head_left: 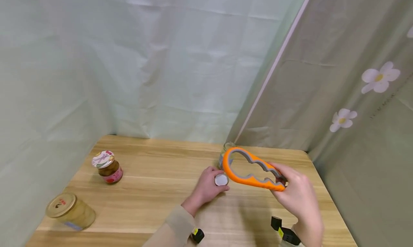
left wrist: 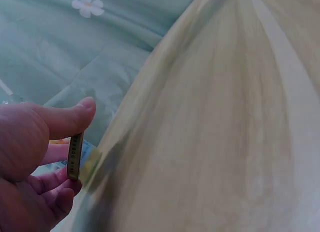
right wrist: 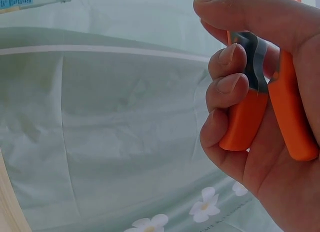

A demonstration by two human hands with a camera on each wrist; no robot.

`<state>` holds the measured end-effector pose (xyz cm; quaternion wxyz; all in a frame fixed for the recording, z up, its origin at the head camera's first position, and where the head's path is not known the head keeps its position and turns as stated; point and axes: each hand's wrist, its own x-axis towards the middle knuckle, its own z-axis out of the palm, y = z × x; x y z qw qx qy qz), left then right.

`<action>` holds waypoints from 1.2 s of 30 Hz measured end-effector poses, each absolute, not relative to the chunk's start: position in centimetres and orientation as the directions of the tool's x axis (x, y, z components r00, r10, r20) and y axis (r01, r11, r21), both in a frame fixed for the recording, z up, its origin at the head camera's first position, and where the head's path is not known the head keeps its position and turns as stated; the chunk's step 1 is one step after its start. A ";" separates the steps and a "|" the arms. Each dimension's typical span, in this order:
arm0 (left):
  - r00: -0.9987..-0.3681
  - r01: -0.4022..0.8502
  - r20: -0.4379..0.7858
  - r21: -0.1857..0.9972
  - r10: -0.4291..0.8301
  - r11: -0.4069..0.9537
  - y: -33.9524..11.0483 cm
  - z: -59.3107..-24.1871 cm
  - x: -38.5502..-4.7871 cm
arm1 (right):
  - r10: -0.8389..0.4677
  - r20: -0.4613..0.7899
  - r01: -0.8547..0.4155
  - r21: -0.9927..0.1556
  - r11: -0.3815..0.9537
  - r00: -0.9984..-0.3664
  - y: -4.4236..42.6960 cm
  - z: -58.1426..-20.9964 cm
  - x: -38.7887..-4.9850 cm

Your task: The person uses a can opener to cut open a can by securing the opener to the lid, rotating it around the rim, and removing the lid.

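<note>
My left hand [head_left: 206, 186] pinches a small round jar lid [head_left: 221, 180] by its edge, its pale inside facing up in the head view. In the left wrist view the lid [left wrist: 75, 156] appears edge-on between thumb and fingers. Just behind stands a glass jar [head_left: 229, 145] with an open top, partly covered by the opener. My right hand [head_left: 298, 193] grips an orange jar opener [head_left: 255, 183] with a grey scalloped inner edge, raised over the table. Its two handles [right wrist: 245, 122] lie in the curled fingers in the right wrist view.
To the left on the wooden table [head_left: 155, 189] stand a jar with a pink label [head_left: 113, 173] and, nearer, a larger jar of pale contents [head_left: 79, 214] with a gold lid. A light curtain [head_left: 193, 78] hangs along the back and right edges.
</note>
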<state>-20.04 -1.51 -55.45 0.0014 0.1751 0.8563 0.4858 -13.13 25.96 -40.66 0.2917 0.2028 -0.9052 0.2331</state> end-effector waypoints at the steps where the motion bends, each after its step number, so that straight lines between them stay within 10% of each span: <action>1: -0.937 0.305 0.170 0.823 0.305 0.479 -1.5 -55.7 -20.1 | -0.232 0.622 -0.504 -0.305 0.808 -0.748 25.9 -40.7 -13.2; 36: -0.966 0.248 0.197 0.889 0.168 0.384 -0.3 -57.2 -21.1 | -0.244 0.618 -0.512 -0.301 0.805 -0.747 25.6 -40.7 -13.5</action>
